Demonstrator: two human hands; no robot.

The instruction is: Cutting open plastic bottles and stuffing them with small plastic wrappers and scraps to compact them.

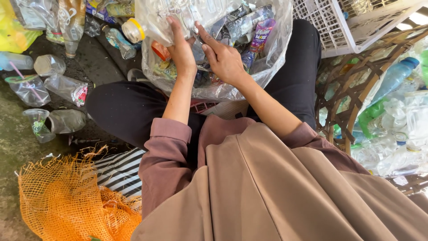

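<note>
Figure: setting, seen from above. The floor (18, 134) was bare, dark, damp-looking ground with greenish patches at 9 o'clock. Crushed clear bottles (67, 87) and plastic cups (38, 125) lay scattered over it from 9 to 11 o'clock. An orange net sack (62, 201) lay crumpled at 7 o'clock, touching a black-and-white striped cloth (118, 172) just beside it. A white lattice crate (339, 27) stood tilted at 1 o'clock. A brown woven basket (352, 89) at 3 o'clock held clear, blue and green bottles (392, 80). A yellow bag (11, 27) showed at 10 o'clock. Daylight was soft and even, brightest at the upper right corner.
</note>
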